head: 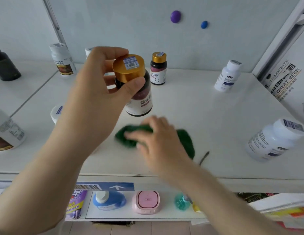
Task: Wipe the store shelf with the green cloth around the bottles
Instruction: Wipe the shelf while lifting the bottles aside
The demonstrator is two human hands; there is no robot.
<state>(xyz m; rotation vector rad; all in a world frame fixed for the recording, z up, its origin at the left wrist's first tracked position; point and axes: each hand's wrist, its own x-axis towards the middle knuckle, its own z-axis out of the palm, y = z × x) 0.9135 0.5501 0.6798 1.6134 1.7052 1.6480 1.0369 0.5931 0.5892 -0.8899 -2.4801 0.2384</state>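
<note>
Green cloth (pixel 129 139) is wiping the shelf (pixel 207 116) mid-surface under the right hand (pixel 158 138), finger curl lost to blur. Left hand (pixel 100 82) is gripping a gold-capped bottle (pixel 136 87) aloft; setting it back upright likely follows.

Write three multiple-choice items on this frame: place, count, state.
1. Where is the crumpled green cloth? A on the white shelf under the right hand; B on the wall; C on the lower shelf.
2. How many gold-capped bottles show? A one; B two; C four.
3. The dark gold-capped bottle in the left hand is: A lying down; B held above the shelf; C uncapped.
1A, the hand presses it there; 2B, the held one plus a small standing bottle behind; 3B, fingers grip its cap, base clear.
</note>
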